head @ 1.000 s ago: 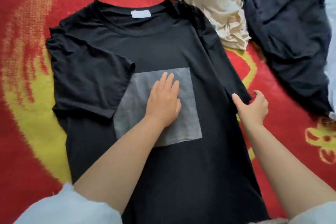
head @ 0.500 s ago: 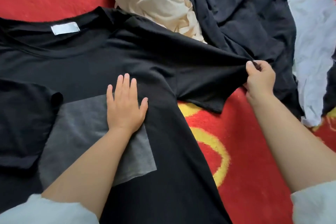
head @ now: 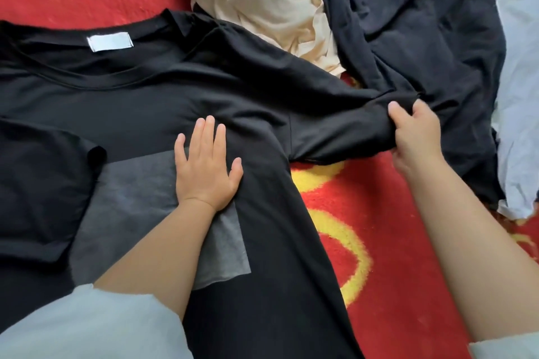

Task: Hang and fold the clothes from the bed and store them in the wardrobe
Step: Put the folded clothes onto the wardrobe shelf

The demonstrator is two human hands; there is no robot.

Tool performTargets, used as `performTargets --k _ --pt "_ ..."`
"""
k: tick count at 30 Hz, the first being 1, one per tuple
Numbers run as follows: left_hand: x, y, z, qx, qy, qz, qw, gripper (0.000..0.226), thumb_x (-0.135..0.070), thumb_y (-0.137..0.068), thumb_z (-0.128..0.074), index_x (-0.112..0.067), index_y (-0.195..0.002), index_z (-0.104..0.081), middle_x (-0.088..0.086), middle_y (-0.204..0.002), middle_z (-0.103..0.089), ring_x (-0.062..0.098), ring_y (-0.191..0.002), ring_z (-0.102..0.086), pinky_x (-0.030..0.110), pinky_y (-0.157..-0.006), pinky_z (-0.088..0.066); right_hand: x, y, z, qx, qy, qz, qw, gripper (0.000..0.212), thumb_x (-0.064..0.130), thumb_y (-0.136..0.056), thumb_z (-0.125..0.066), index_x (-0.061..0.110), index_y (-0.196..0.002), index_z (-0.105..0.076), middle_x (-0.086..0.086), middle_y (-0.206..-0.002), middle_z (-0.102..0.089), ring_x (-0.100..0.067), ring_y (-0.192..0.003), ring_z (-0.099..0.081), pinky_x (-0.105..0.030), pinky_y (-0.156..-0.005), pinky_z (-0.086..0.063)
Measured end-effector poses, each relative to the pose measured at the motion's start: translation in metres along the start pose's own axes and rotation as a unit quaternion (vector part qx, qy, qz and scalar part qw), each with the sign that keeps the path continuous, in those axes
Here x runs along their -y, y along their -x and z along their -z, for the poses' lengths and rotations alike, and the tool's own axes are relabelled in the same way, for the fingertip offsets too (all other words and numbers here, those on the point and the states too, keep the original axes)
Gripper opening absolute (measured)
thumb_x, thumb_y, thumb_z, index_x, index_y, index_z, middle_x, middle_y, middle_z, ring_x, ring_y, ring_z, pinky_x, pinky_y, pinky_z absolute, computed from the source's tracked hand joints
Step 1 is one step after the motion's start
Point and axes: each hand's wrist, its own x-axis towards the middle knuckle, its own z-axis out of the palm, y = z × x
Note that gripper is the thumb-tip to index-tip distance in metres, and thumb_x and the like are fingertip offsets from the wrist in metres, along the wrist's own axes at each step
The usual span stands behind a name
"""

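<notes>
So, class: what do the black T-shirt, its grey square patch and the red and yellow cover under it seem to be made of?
Black T-shirt: likely soft matte knit, cotton-like; it drapes and creases where the right hand grips the sleeve.
Grey square patch: looks like a thin flat print or film, slightly wrinkled.
Red and yellow cover: fuzzy pile, probably plush fleece or carpet-like weave.

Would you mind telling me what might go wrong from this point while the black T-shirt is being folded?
1. The right hand grips the sleeve right against the dark garment, so folding inward may drag that garment along.
2. The left hand presses flat on only one spot of the black T-shirt; a firm pull could shift or wrinkle the body.
3. The other sleeve, already folded in, might slip open.
</notes>
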Motion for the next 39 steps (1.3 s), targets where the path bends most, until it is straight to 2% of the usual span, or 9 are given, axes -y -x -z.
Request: performTargets --k 5,11,15,22,25,27,29,33,39 --pt "0.017 0.021 0.027 -0.061 0.193 0.060 0.978 0.051 -0.023 -0.084 -0.034 0.010 -0.115 -0.057 0.028 -0.128 -0.051 0.044 -0.121 -0.046 0.045 -0.101 -0.027 0.066 0.065 -0.044 0.084 -0.011 0.143 0.986 0.009 0.018 -0.086 -0.045 0.018 -0.082 -0.054 0.012 -0.081 -0.054 -0.006 -0.079 -0.047 -0.024 -0.077 -0.038" --pt "0.086 0.063 0.078 -0.134 0.206 0.154 0.957 0.041 -0.012 -0.086 -0.038 0.011 -0.113 -0.058 0.025 -0.124 -0.054 0.041 -0.118 -0.047 0.025 -0.102 -0.022 0.060 0.167 -0.089 0.462 0.169 0.077 0.867 0.044 0.017 -0.093 -0.052 0.019 -0.136 -0.042 0.011 -0.109 -0.052 -0.002 -0.100 -0.051 -0.017 -0.091 -0.043" --pt "0.102 0.060 0.092 -0.112 0.193 0.139 0.965 0.041 -0.012 -0.087 -0.037 0.008 -0.117 -0.056 0.020 -0.121 -0.057 0.037 -0.116 -0.048 0.013 -0.094 -0.020 0.015 0.166 -0.074 0.296 0.236 0.134 0.916 0.028 0.007 -0.090 -0.053 0.003 -0.117 -0.059 -0.008 -0.112 -0.062 -0.016 -0.104 -0.056 -0.024 -0.094 -0.042" --pt "0.066 0.000 0.086 -0.032 0.194 0.096 0.976 0.038 -0.020 -0.094 -0.049 -0.004 -0.128 -0.050 0.010 -0.129 -0.054 0.024 -0.123 -0.044 0.027 -0.100 -0.029 -0.051 0.137 -0.085 0.083 0.358 0.330 0.870 0.048 -0.009 -0.057 -0.074 0.000 -0.103 -0.064 -0.020 -0.087 -0.059 -0.038 -0.071 -0.058 -0.042 -0.062 -0.050" --pt "0.039 -0.051 0.083 0.043 0.212 0.126 0.968 0.045 -0.037 -0.092 -0.051 -0.007 -0.126 -0.052 0.007 -0.124 -0.056 0.021 -0.118 -0.048 0.027 -0.096 -0.033 -0.059 0.119 -0.093 0.054 0.284 0.345 0.893 0.026 -0.005 -0.066 -0.055 -0.002 -0.089 -0.064 -0.018 -0.076 -0.056 -0.035 -0.059 -0.056 -0.037 -0.049 -0.048" --pt "0.028 -0.079 0.078 0.045 0.244 0.138 0.959 0.028 -0.041 -0.090 -0.054 -0.014 -0.094 -0.063 0.008 -0.099 -0.062 0.020 -0.096 -0.056 0.026 -0.083 -0.039 -0.063 0.114 -0.093 0.059 0.240 0.349 0.904 0.022 0.005 -0.074 -0.044 -0.002 -0.083 -0.063 -0.016 -0.072 -0.054 -0.032 -0.055 -0.054 -0.031 -0.047 -0.043" --pt "0.023 -0.096 0.073 0.027 0.283 0.136 0.949 0.035 -0.035 -0.091 -0.054 -0.018 -0.062 -0.044 0.003 -0.066 -0.043 0.014 -0.062 -0.041 0.024 -0.057 -0.033 -0.066 0.111 -0.094 0.053 0.209 0.354 0.910 0.024 0.011 -0.074 -0.041 0.000 -0.082 -0.061 -0.016 -0.071 -0.054 -0.028 -0.056 -0.053 -0.023 -0.051 -0.037" --pt "0.016 -0.118 0.068 -0.015 0.344 0.094 0.934 0.030 -0.021 -0.097 -0.043 -0.016 -0.068 -0.042 -0.006 -0.066 -0.038 0.005 -0.060 -0.035 0.015 -0.054 -0.031 -0.063 0.105 -0.091 0.030 0.154 0.349 0.924 0.020 0.007 -0.072 -0.036 0.012 -0.090 -0.043 -0.018 -0.078 -0.059 -0.024 -0.070 -0.052 -0.023 -0.059 -0.035" --pt "-0.010 -0.155 0.070 -0.032 0.309 0.010 0.951 0.026 -0.016 -0.097 -0.043 -0.001 -0.111 -0.060 0.002 -0.098 -0.056 0.008 -0.093 -0.047 0.006 -0.071 -0.034 -0.069 0.093 -0.079 -0.002 0.243 0.387 0.889 0.025 0.002 -0.068 -0.036 0.013 -0.088 -0.047 -0.010 -0.056 -0.047 -0.024 -0.042 -0.044 -0.021 -0.038 -0.032"
